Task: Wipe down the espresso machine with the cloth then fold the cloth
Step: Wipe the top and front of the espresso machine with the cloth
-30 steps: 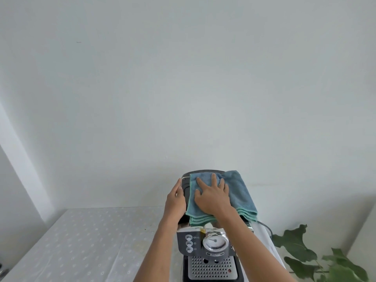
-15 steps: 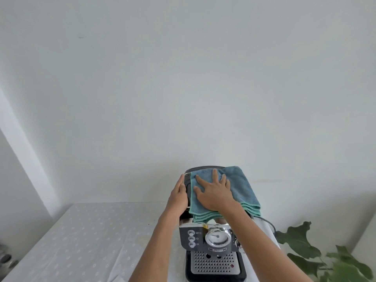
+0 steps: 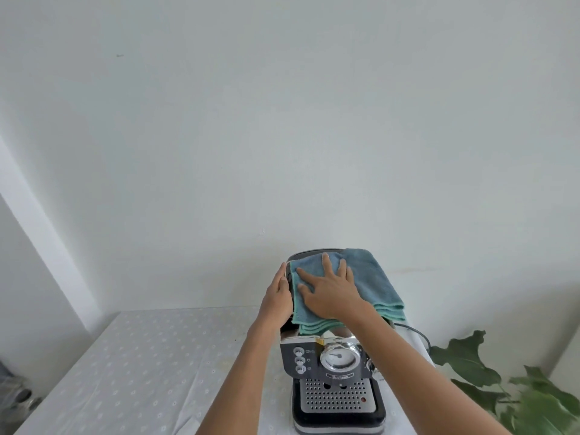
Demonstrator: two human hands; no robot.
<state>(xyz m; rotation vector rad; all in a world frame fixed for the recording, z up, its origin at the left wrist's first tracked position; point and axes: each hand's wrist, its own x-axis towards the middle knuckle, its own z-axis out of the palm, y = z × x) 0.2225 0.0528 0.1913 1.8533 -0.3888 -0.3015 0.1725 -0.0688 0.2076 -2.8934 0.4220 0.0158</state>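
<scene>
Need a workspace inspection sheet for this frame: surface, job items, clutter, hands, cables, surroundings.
Surface: table under a white dotted cover.
Job's things: machine upright on table; cloth, in layers, lies on its top.
Clutter: nothing seen.
Hands: right hand flat on cloth, fingers spread; left hand against machine's left side.
Cables: cable leaves machine's right rear.
Surroundings: white wall; plant at right; blurred objects low left.
</scene>
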